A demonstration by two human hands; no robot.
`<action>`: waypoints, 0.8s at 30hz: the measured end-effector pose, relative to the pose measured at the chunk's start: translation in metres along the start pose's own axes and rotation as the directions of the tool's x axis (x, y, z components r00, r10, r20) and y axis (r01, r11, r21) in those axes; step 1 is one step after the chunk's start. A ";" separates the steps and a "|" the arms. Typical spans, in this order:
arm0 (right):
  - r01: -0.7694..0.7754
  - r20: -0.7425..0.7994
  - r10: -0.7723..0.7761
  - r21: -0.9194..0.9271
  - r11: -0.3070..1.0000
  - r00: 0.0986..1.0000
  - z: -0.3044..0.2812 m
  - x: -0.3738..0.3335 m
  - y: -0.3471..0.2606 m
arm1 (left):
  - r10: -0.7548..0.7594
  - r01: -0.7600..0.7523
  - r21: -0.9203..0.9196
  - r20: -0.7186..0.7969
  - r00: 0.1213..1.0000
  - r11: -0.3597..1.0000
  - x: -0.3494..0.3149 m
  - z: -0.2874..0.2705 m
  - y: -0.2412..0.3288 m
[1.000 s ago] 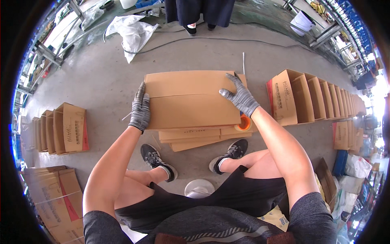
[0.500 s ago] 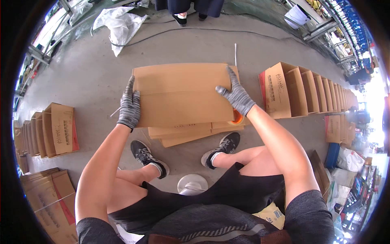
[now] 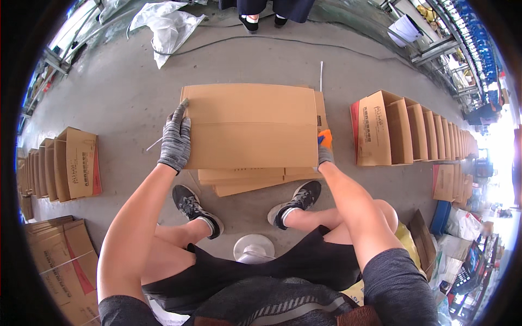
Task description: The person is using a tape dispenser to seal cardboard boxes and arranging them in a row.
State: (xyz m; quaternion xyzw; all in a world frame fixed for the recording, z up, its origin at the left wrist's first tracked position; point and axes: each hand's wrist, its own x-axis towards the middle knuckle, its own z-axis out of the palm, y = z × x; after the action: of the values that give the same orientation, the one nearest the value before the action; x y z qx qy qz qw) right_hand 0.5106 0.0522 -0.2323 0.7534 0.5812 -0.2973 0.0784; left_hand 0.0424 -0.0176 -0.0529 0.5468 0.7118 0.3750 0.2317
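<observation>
A plain brown cardboard box (image 3: 250, 127) with its flaps folded closed rests over a stack of flat cardboard sheets (image 3: 242, 176) between my feet. My left hand (image 3: 175, 138), in a grey knit glove, grips the box's left side, fingers along its edge. At the right side, my gloved right hand (image 3: 325, 156) is partly hidden behind the box's near right corner. It is closed on an orange and blue tape dispenser (image 3: 326, 138), of which only the upper part shows.
Rows of open cardboard boxes stand to the right (image 3: 375, 130) and left (image 3: 81, 163). Tied flat cartons (image 3: 65, 266) lie at lower left. Plastic sheeting (image 3: 166, 30), a cable (image 3: 261, 38) and another person's feet (image 3: 250, 23) are ahead. A white bucket (image 3: 405, 30) sits far right.
My right hand has left the top of the box and dropped to its right side, taking hold of the orange tape dispenser. My left hand stays on the left side.
</observation>
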 end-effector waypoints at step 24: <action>0.459 0.240 -0.745 0.658 0.596 0.623 -0.240 -0.127 -0.185 | 0.030 -0.027 -0.061 0.042 0.999 0.998 0.009 0.004 -0.001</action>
State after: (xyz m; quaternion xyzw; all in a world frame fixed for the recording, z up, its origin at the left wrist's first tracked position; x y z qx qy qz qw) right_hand 0.4071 0.1156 0.0733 0.3868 0.6593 -0.6370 -0.0999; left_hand 0.0417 -0.0082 -0.0552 0.5576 0.6872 0.3878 0.2578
